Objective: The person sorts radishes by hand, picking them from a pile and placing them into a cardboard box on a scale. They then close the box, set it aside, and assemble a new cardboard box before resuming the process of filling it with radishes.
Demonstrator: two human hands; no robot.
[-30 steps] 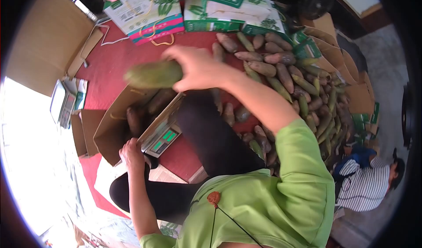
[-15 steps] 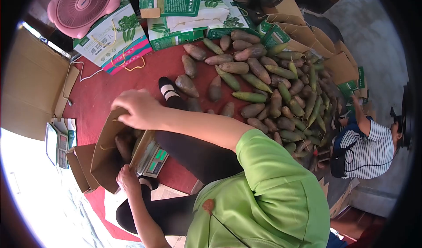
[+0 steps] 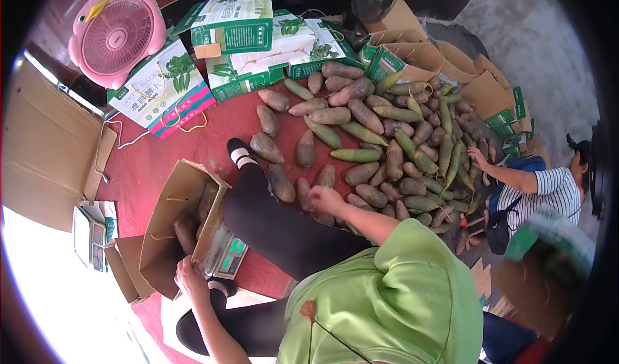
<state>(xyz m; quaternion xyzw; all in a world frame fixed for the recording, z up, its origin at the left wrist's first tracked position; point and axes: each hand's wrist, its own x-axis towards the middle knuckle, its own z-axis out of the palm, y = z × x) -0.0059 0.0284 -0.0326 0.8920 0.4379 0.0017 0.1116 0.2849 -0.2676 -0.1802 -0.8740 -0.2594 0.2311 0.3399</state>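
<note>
Head view showed the person's right hand [image 3: 324,198] low over the red mat [image 3: 138,164], among the loose radishes [image 3: 327,176] beside the bent leg [image 3: 264,225]. Its fingers were partly curled, neither spread wide nor plainly made into a fist. From where I stood nothing could be seen in the grasp, and I couldn't tell whether the fingertips touched a radish or hung just short of one.

The sound way to work there, I judged, was to take one root around its thick middle, palm over the top, and lift it straight up so it didn't scrape its neighbors or roll them away. Smooth, heavy skins like those looked likely to slip from a fingertip pinch.

The left hand [image 3: 189,277] was at the near corner of the open carton [image 3: 213,232], its fingers bent against the cardboard edge; I couldn't say how firmly they held. A light touch seemed wise, since the carton sat on the lit scale [image 3: 229,257] and any push could have tipped it or upset the reading.

More radishes lay inside the carton, and the rest were heaped across the mat, where a co-worker's hand [image 3: 477,157] was at the far side, well apart from both of the person's own.
</note>
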